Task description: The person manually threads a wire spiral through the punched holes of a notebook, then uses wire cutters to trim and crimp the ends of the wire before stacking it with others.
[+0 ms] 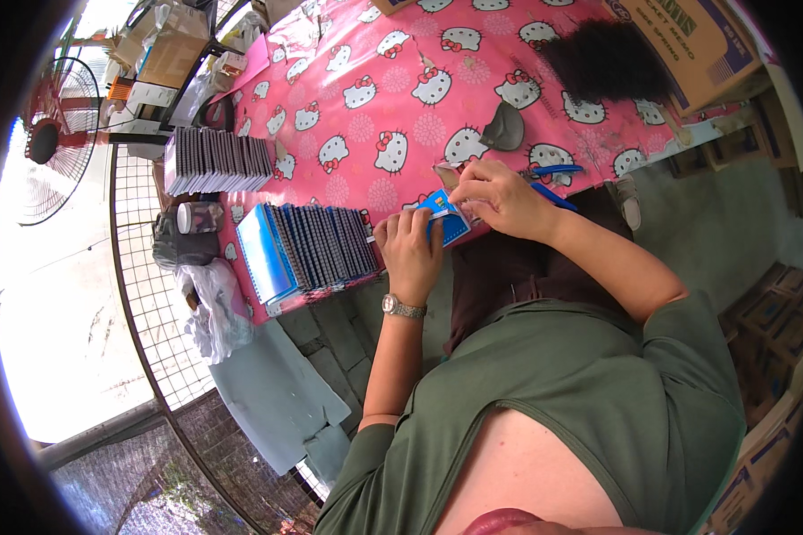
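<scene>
Firm left, gentle right

The small blue rectangular booklet (456, 232) is at the six o'clock edge of the pink, cat-patterned tabletop (357, 135). The left hand (409, 250) grips it from its eight o'clock side; the right hand (503, 201) is closed in a pinch at two o'clock, but I cannot tell on what. In my judgement, the left hand should press the booklet flat, and the right hand should make small, gentle movements, so that nothing bends.
</scene>
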Demonstrator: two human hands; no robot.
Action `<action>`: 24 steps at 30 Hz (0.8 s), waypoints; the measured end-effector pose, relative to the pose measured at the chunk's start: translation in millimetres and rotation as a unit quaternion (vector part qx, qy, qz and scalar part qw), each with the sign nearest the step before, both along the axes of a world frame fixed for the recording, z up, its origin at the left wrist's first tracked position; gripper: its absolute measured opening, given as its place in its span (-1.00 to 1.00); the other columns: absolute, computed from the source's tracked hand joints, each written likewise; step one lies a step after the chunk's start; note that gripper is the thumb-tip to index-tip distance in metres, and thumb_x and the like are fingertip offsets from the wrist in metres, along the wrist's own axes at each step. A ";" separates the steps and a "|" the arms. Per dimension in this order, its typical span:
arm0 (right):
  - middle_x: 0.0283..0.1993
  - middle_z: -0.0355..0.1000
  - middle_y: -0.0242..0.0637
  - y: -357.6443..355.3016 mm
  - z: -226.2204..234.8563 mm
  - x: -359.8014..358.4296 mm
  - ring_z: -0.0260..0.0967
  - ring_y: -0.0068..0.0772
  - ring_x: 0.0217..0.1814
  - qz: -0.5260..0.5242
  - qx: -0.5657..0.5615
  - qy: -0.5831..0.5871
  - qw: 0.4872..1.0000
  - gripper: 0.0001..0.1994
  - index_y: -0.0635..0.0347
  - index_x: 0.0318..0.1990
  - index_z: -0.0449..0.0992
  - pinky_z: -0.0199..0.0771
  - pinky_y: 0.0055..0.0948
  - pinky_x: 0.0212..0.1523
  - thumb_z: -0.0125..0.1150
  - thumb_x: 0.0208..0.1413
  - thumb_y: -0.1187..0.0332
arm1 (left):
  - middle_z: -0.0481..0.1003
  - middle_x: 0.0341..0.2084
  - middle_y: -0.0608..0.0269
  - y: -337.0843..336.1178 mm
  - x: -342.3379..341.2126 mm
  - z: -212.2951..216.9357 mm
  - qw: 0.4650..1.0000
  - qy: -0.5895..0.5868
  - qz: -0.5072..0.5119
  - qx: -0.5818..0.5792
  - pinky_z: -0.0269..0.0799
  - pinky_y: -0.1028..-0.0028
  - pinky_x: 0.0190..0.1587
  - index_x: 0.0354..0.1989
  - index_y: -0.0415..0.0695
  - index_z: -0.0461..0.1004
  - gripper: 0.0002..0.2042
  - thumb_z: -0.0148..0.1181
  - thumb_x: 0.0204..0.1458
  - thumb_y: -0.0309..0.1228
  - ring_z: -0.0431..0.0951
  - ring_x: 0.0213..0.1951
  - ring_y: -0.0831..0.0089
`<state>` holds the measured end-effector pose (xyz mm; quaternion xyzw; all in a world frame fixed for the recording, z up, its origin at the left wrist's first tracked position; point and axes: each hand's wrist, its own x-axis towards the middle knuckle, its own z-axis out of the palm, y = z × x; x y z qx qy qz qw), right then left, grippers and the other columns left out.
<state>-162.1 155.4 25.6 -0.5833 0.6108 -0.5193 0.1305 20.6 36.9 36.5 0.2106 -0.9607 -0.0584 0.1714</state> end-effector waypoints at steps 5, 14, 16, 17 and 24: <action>-0.26 0.42 -0.29 1.9 -5.7 -3.4 0.41 -0.17 -0.09 0.033 -0.003 0.001 0.999 -0.81 0.15 -0.20 0.58 0.41 -0.24 -0.05 0.27 -0.01 0.54 | 0.52 -0.25 0.17 1.0 -5.2 0.7 1.000 -0.001 -0.007 0.007 0.21 0.15 0.06 -0.15 -0.13 0.47 -0.81 0.16 0.11 -0.35 0.47 -0.13 0.16; -0.02 0.46 -0.13 11.1 13.8 -0.3 0.49 0.06 -0.04 0.043 0.166 -0.024 0.985 -0.61 0.13 0.09 0.41 0.52 -0.07 -0.11 0.28 0.11 0.34 | 0.48 -0.19 0.12 14.4 -13.1 -5.7 0.999 0.029 -0.042 0.011 0.15 0.10 0.19 0.01 -0.12 0.36 -0.67 0.19 0.07 -0.39 0.46 -0.05 0.15; 0.02 0.44 -0.10 12.0 20.9 4.8 0.49 0.09 -0.04 0.029 0.179 0.006 0.983 -0.61 0.14 0.08 0.38 0.53 -0.04 -0.13 0.28 0.10 0.34 | 0.49 -0.19 0.13 15.4 -13.3 -4.8 0.999 0.017 -0.044 0.012 0.13 0.09 0.21 0.01 -0.12 0.37 -0.68 0.20 0.08 -0.38 0.46 -0.05 0.16; 0.04 0.43 -0.08 11.9 24.0 7.5 0.48 0.11 -0.04 0.015 0.163 0.040 0.986 -0.62 0.14 0.06 0.38 0.53 -0.02 -0.15 0.28 0.10 0.35 | 0.49 -0.19 0.14 15.6 -13.3 -4.2 0.999 0.023 -0.045 0.013 0.13 0.08 0.21 0.00 -0.12 0.38 -0.68 0.20 0.08 -0.38 0.46 -0.04 0.17; 0.03 0.42 -0.02 7.2 33.4 0.1 0.47 0.15 -0.05 0.030 0.160 0.020 0.986 -0.66 0.15 0.05 0.35 0.51 0.02 -0.15 0.23 0.11 0.44 | 0.50 -0.15 0.20 18.5 -13.2 -3.5 1.000 0.005 -0.008 0.013 0.04 0.02 0.29 -0.01 -0.05 0.42 -0.69 0.23 0.08 -0.32 0.46 -0.01 0.22</action>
